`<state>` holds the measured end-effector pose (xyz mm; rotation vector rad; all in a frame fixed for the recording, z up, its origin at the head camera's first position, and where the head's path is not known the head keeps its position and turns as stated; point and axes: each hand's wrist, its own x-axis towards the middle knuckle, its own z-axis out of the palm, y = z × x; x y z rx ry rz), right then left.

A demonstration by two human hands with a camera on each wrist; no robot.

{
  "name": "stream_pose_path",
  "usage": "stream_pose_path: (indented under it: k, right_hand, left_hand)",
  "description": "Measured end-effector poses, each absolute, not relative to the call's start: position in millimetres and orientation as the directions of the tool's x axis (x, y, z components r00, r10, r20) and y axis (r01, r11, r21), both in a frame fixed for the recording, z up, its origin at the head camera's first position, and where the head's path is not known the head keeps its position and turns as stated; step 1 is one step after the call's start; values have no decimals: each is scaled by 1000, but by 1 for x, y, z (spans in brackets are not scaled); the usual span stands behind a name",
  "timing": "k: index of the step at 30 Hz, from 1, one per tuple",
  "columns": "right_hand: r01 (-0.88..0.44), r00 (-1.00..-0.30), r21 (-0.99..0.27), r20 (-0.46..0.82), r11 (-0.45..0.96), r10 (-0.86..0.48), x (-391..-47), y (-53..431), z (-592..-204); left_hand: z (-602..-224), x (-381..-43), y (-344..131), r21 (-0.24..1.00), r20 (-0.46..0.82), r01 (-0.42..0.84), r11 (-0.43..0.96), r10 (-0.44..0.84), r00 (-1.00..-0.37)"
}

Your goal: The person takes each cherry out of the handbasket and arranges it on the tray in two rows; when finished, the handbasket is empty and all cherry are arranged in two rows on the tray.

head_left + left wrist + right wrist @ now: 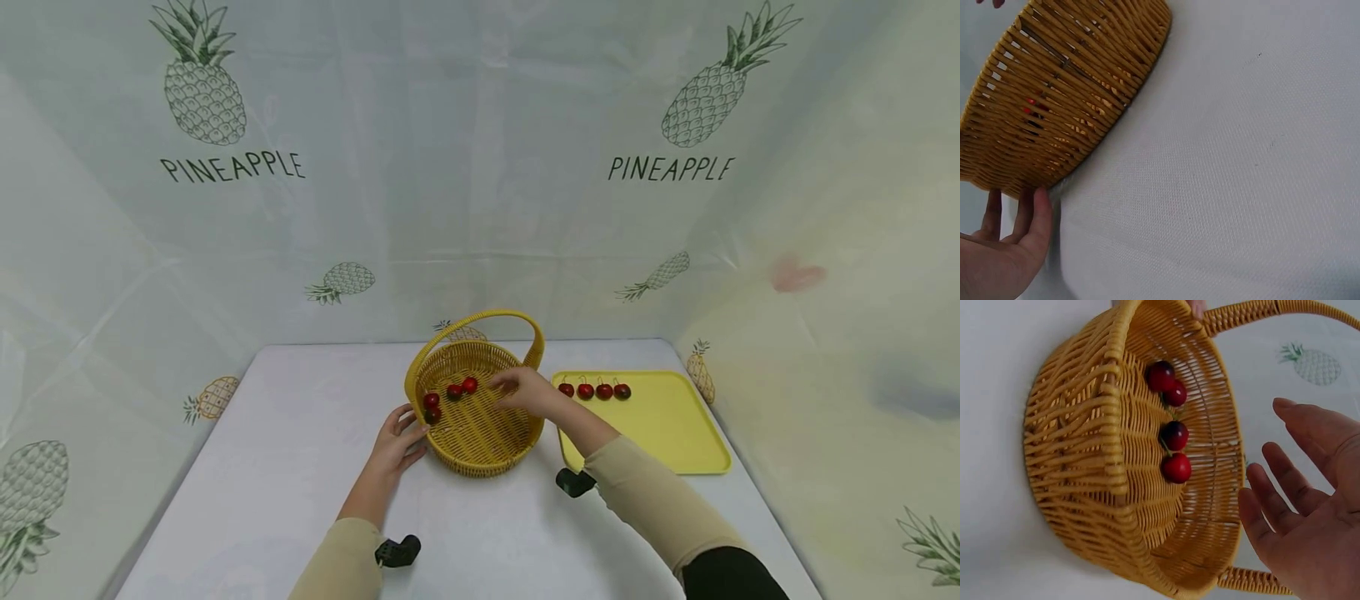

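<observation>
A round yellow wicker basket (480, 442) with an arched handle stands on the table. Several dark red cherries (1176, 467) lie inside, toward its left side in the head view. My left hand (396, 442) rests against the basket's left side, and in the left wrist view its fingers (1038, 215) touch the woven wall. Over the basket's right part hovers my right hand (525, 392); its fingers are loosely extended and hold nothing, with the cherries a short way off to the left.
A yellow tray (675, 425) lies right of the basket, partly behind my right forearm. Several cherries (604, 391) with stems sit in a row along its far edge. The white table (300, 433) ends at a pineapple-printed sheet (480, 208).
</observation>
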<state>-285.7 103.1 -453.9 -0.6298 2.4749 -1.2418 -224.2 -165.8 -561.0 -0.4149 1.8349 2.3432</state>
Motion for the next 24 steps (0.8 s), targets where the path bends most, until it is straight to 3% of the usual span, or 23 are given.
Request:
stream_pose_path:
  k: [12,24]
  right_hand:
    - [-203,-821,-831,-145,519,-553,-300,79,-457]
    - [-222,-837,-798,-139,561,-529,-318,55,-473]
  left_hand:
    - [-561,-224,-165,927,-297,-272,-260,-63,-953]
    - [-562,-225,-166,930,-290,-265,-255,-65,-955]
